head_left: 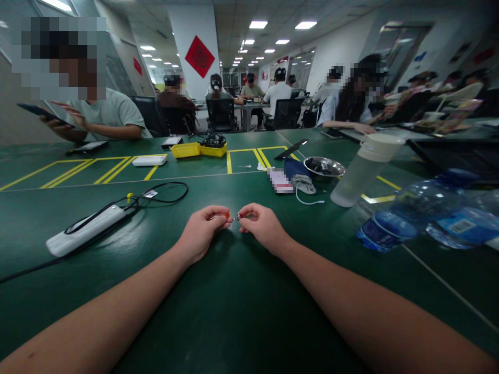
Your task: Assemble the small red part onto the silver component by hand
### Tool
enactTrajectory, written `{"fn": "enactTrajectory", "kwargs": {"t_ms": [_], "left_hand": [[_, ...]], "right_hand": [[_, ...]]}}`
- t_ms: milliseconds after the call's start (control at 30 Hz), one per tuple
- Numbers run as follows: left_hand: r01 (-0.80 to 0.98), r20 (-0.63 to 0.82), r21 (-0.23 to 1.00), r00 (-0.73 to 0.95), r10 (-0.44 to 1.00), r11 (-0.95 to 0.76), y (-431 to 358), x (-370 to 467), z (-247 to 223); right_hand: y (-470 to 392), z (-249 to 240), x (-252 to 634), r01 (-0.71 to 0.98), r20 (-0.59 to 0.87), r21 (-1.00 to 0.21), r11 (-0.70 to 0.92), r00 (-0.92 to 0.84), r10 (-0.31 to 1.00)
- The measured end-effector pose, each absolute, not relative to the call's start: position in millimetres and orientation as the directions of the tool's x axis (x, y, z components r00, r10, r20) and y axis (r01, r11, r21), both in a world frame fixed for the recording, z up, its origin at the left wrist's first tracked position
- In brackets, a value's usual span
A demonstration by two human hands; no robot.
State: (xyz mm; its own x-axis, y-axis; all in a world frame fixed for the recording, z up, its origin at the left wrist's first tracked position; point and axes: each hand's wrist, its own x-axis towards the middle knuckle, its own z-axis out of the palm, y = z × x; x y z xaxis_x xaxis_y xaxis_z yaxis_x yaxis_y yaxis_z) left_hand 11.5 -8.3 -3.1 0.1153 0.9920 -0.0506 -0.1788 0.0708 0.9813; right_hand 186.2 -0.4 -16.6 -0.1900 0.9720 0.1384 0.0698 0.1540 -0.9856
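Both of my hands hover close together above the green table [234, 291]. My left hand [205, 231] pinches a small orange piece [227, 215] between thumb and fingers. Facing it, my right hand [262, 227] grips a tiny silvery metal piece [236, 217] by the fingertips. A narrow gap seems to lie between the two pieces; both are too small for me to tell their kind, and the fingers cover much of them.
At left lies a white power strip [88, 228] with a black cable. To the right stand a frosted bottle [356, 174], a metal bowl [324, 167] and plastic water bottles [393, 223]. Yellow trays [186, 150] sit farther back. A person [111, 114] sits across at left.
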Motion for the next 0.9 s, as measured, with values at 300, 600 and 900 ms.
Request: {"fn": "enactTrajectory", "kwargs": {"t_ms": [300, 600, 900], "left_hand": [[-0.194, -0.005, 0.980, 0.180, 0.984, 0.041, -11, 12, -1], [-0.074, -0.019, 0.996, 0.266, 0.964, 0.040, -8, 11, -6], [0.368, 0.054, 0.908, 0.372, 0.927, -0.201, -13, 12, 4]], "right_hand": [[-1, -18, 187, 0.021, 0.140, -0.988, 0.150, -0.244, 0.960], [-5, -13, 186, 0.035, 0.181, -0.980, 0.195, -0.237, 0.955], [-8, -11, 187, -0.099, 0.188, -0.981, 0.166, -0.292, 0.938]]}}
